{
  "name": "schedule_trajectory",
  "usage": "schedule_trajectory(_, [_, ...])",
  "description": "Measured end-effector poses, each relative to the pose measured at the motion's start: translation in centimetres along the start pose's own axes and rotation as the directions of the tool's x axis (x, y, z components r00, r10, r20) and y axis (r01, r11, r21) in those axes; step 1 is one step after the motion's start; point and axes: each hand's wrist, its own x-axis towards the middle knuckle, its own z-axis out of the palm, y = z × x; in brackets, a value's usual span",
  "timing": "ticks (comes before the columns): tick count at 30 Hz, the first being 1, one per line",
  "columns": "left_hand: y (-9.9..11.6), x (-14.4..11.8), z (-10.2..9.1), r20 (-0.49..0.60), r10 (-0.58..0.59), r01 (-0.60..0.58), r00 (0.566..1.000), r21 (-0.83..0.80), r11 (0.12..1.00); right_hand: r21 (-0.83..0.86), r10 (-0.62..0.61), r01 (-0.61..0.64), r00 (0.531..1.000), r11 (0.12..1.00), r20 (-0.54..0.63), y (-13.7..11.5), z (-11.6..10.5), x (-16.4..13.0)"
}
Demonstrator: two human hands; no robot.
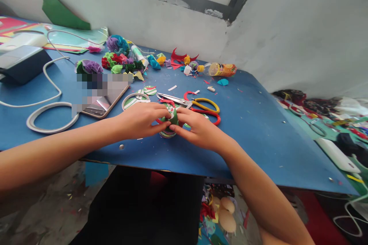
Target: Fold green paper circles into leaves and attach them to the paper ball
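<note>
Above the table's near part, my left hand (pixel 143 120) and my right hand (pixel 199 128) meet, fingertips pinching a small green-and-white piece of paper (pixel 174 118) from both sides. My fingers hide part of it. Just below them shows the edge of a round, layered thing (pixel 167 134), mostly covered. Scissors (pixel 175 100) with one yellow and one red handle lie beyond my fingers, blades pointing left. Green-and-white striped paper discs (pixel 150 90) rest behind my left hand, next to a white ring (pixel 123 101).
On the blue table (pixel 253 138), a larger white ring (pixel 51 130) and a phone (pixel 105 101) lie left. Crumpled paper flowers (pixel 117 44), scraps and an orange-labelled bottle (pixel 222 69) line the back. A dark box (pixel 25 63) and white cable (pixel 47 74) occupy the far left.
</note>
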Motion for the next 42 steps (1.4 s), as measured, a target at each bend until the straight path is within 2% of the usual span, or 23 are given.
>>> schedule_trajectory(11, [0.07, 0.06, -0.03, -0.008, -0.002, 0.002, 1.000, 0.000, 1.000, -0.011, -0.011, 0.011, 1.000, 1.000, -0.007, 0.03, 0.01, -0.07])
schedule_trajectory(25, [0.23, 0.18, -0.04, 0.024, 0.001, -0.001, 1.000, -0.026, 1.000, -0.154, -0.032, 0.033, 0.999, 0.988, 0.003, -0.03, -0.11, -0.13])
schedule_trajectory(42, [0.27, 0.18, 0.09, 0.051, 0.007, -0.005, 0.999, -0.037, 0.999, -0.137, -0.022, 0.024, 1.000, 0.990, 0.016, -0.05, -0.17, -0.13])
